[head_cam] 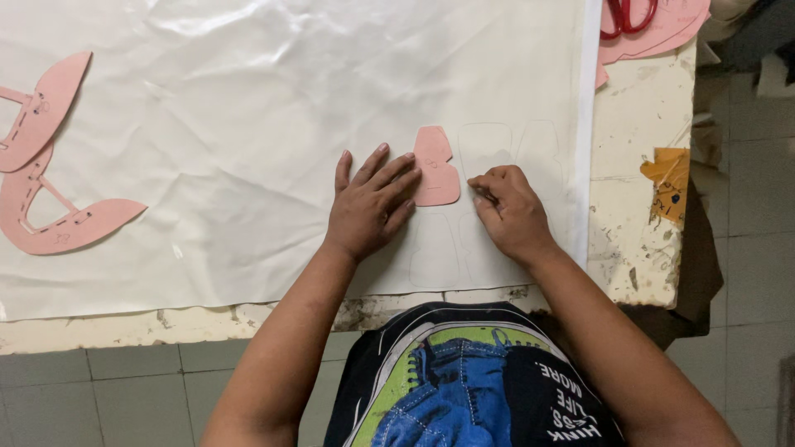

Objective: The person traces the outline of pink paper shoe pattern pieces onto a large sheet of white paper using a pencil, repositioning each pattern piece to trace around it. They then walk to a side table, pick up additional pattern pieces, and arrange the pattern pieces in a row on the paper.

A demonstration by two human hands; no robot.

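Head: left hand (368,205) fingertips pin pink template (436,168).

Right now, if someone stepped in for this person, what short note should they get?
Left hand: flat on the white sheet, fingertips pinning the small pink template.
Right hand: closed, apparently around a marker I cannot see, at the template's right edge.
Done: several faint outlines are already traced beside and below it.
Left: this outline looks unfinished.
Larger pink patterns lie far left, red scissors top right.

Small pink paper template (436,166) flat on white sheet (248,124).
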